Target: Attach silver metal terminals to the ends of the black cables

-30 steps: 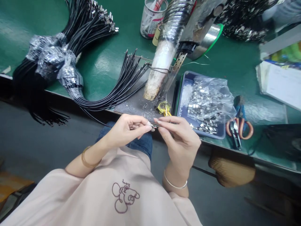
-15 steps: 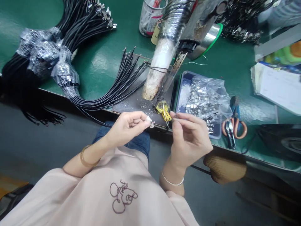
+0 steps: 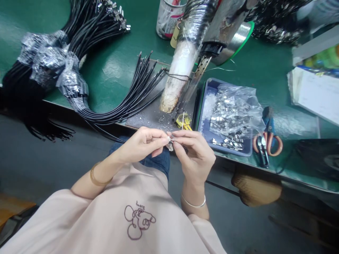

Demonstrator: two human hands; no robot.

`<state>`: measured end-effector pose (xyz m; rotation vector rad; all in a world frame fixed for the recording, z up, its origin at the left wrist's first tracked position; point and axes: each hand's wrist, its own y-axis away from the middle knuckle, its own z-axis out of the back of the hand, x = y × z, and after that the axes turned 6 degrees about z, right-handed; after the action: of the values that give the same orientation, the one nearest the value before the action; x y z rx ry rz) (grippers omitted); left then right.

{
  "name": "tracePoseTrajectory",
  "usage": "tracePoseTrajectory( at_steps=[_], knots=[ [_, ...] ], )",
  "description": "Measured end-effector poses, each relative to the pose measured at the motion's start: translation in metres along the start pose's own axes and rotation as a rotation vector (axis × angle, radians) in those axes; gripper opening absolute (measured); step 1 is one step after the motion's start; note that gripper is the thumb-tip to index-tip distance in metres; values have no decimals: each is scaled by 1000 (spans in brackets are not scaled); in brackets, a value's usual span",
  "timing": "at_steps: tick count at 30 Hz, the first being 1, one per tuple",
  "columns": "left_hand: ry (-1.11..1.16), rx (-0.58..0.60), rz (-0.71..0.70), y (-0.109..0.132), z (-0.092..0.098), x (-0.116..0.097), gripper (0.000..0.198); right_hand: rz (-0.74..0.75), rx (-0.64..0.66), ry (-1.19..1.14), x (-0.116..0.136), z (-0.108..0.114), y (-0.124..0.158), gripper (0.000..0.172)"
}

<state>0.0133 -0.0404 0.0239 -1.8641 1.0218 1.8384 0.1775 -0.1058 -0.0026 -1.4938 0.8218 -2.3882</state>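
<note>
My left hand (image 3: pixel 144 143) is closed in a pinch on a small crumpled white piece (image 3: pixel 171 146), perhaps tissue, which sticks out past the fingertips. My right hand (image 3: pixel 194 151) meets it from the right, thumb and fingers pressed together around something tiny that the fingers mostly hide. Both sets of fingertips come together just in front of the bench edge, above my lap. Right behind them lies a yellow clip-like piece (image 3: pixel 186 125) under the thin metal tip of a bench fixture (image 3: pixel 194 83). A blue tray (image 3: pixel 205 137) of small metal connectors (image 3: pixel 230 114) stands beside my right hand.
Black cables (image 3: pixel 119 109) fan across the left of the green bench (image 3: pixel 111 67), bundled in plastic wrap (image 3: pixel 49 61). A white wrapped tube (image 3: pixel 177 76) slants down near the middle. Right of the tray lie orange-handled pliers (image 3: pixel 275 146), with papers (image 3: pixel 317 95) farther back.
My right hand has moved left and slightly down, from beside the yellow piece to my left hand, and the fingertips now meet. My left hand has barely moved.
</note>
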Motion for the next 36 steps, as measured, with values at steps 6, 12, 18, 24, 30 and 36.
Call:
tracePoseTrajectory(
  at_steps=[6, 12, 18, 24, 30, 36],
  knots=[
    [63, 40, -2, 2, 0, 1, 30, -98, 64, -204, 0, 3, -4, 9],
    [128, -92, 2, -1, -3, 6, 14, -168, -44, -156, -2, 0, -2, 6],
    [184, -185, 26, -6, -5, 5, 17, -61, -191, -27, 2, -2, 3, 15],
    [180, -204, 3, -10, -5, 2, 16, 140, -197, 193, 5, -2, -1, 22],
    [188, -197, 4, -12, -5, 3, 17, 284, -149, 264, 3, -2, 0, 24],
    [173, -207, 34, -13, -3, 6, 19, 150, -192, 100, -4, -6, 5, 18]
  ],
)
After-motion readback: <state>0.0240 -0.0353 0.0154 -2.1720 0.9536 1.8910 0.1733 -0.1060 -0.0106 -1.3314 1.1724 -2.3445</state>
